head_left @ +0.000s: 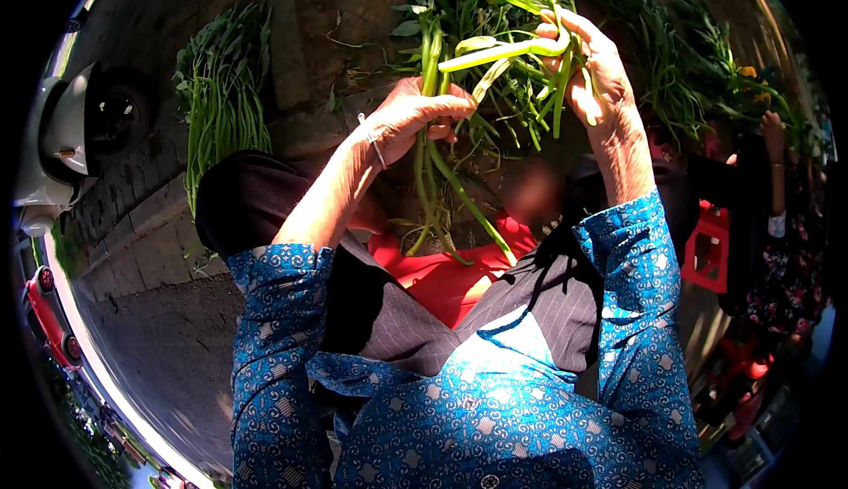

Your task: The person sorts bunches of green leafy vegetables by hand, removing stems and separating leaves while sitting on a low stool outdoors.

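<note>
My left hand (413, 116) is closed round several long green stems (429, 52) of a leafy vegetable that looks like water spinach. Their leafy ends point away from me, and the cut ends hang below the hand over my lap. Farther right, the fingers of my right hand (604, 83) are curled round a thick, bent green stem (508, 51) with narrow leaves. That stem reaches left toward the held bunch. A loose heap of greens (508, 12), some leaves yellowed, lies on the ground just beyond both hands.
A neat bundle of greens (228, 91) lies at the left, and more bundles (676, 69) lie at the far right. Something red (442, 281) shows between my knees. Beside a person in flowered clothing (782, 268) stands a red stool (707, 246). Vehicles (66, 144) stand at far left.
</note>
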Demonstrator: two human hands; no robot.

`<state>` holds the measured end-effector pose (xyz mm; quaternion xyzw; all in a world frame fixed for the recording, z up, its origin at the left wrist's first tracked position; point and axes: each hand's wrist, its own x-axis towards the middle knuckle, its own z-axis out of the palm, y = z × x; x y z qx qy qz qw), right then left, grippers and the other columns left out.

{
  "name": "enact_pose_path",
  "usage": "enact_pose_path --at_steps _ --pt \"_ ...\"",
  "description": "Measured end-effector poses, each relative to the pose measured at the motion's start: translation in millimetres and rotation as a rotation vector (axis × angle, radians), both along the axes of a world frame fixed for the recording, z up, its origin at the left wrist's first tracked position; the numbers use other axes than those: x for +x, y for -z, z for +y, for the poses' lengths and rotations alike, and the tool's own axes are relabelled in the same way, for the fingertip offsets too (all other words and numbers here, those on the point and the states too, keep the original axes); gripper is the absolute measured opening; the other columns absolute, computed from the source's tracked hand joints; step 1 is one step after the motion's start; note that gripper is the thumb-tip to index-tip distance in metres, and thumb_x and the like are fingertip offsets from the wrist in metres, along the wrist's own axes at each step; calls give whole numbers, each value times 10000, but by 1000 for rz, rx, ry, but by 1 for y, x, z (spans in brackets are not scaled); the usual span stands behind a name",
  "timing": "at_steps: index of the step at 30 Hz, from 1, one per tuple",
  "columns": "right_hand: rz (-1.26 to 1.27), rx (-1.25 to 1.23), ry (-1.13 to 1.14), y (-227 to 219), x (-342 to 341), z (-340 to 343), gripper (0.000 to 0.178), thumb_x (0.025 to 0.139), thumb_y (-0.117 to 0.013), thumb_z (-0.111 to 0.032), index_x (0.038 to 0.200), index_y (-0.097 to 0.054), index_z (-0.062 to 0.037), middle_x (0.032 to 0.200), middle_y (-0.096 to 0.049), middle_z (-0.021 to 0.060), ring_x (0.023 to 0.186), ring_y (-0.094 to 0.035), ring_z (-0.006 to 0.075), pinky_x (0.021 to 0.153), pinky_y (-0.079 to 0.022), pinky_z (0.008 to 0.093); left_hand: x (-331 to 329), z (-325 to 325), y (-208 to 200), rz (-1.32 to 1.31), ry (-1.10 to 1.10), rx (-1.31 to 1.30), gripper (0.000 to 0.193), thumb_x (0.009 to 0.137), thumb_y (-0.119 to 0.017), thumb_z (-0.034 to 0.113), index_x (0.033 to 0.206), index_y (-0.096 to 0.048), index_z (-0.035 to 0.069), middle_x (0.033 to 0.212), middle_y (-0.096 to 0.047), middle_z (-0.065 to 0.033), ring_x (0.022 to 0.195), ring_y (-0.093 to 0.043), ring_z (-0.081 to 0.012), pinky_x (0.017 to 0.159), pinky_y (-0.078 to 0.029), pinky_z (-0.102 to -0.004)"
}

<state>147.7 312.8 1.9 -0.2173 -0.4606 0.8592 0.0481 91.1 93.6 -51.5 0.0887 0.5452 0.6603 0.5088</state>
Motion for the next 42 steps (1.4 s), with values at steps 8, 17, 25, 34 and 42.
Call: enact_pose_path --at_steps 8,17,25,34,42 --pt "-32 39 43 3 -3 5 266 860 -549 -218 986 -551 16 786 -598 81 649 -569 142 552 -486 244 0 -1 -3 2 0 14 163 736 -677 145 805 -593 24 656 -524 7 482 -438 -66 580 -457 -245" --pt "-4 51 49 5 -3 13 277 853 -558 -226 991 -547 14 780 -601 77 663 -584 148 558 -502 251 -6 -5 -7 84 39 -14 145 741 -663 142 791 -601 22 638 -558 -11 546 -552 -94 476 -344 -197" --pt "5 41 41 5 -2 14 269 883 -519 -199 1030 -555 24 826 -617 102 680 -585 162 576 -477 237 -8 -7 -8 126 16 -17 125 747 -653 129 781 -601 21 635 -568 -19 537 -548 -86 453 -336 -179" --pt "14 24 10 3 -3 17 281 889 -505 -191 1049 -543 37 833 -612 112 692 -589 168 589 -485 240 -11 -8 -3 208 -45 -27 141 761 -658 133 792 -597 9 596 -550 -17 482 -502 -73 464 -373 -193" --pt "-8 68 65 5 -1 12 257 886 -505 -181 1003 -547 44 794 -600 105 644 -561 149 546 -461 215 -4 -9 -4 213 -177 -56 133 779 -629 128 811 -583 7 601 -513 -6 449 -421 -60 524 -432 -242"
